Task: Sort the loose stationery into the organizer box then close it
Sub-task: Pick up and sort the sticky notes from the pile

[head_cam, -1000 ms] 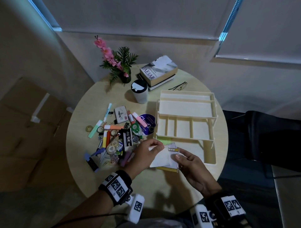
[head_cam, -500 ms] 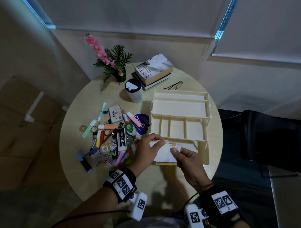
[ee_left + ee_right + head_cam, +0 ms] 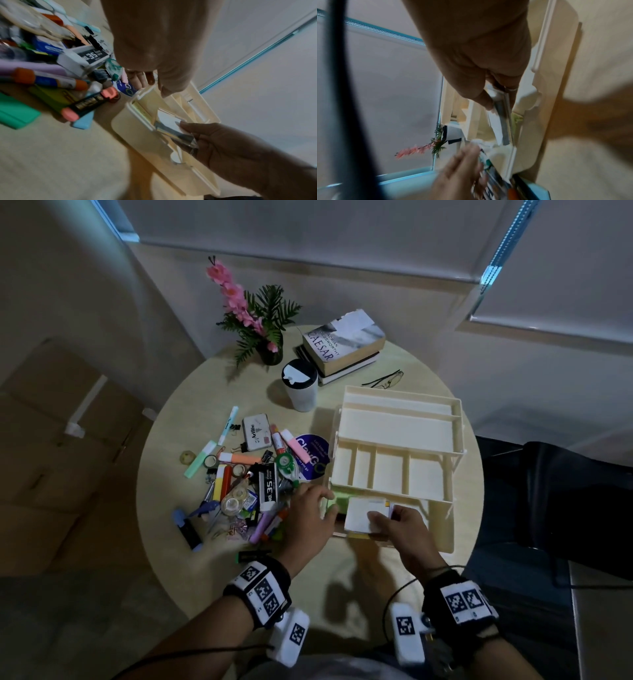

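The cream tiered organizer box [image 3: 397, 426] stands open on the right half of the round table. My right hand [image 3: 382, 515] pinches a white note pad stack [image 3: 363, 513] with yellow edges, held low over the box's front bottom tray [image 3: 137, 132]. The right wrist view shows thumb and fingers of that hand [image 3: 500, 98] clamped on the pad [image 3: 496, 121]. My left hand [image 3: 323, 503] hovers at the box's front left corner with relaxed fingers, holding nothing, beside a green pad [image 3: 337, 498]. Loose stationery [image 3: 246, 484] is piled left of the box.
A white cup with a black lid [image 3: 299, 386], stacked books [image 3: 342, 344], a flower pot [image 3: 260, 320] and glasses [image 3: 383, 378] sit at the table's far side. A purple round sticker [image 3: 311, 453] lies against the box's left side. A dark chair [image 3: 548, 491] stands right.
The left hand has let go of the note pad and shifted left to the box corner. The right hand has carried the pad forward and down into the bottom tray.
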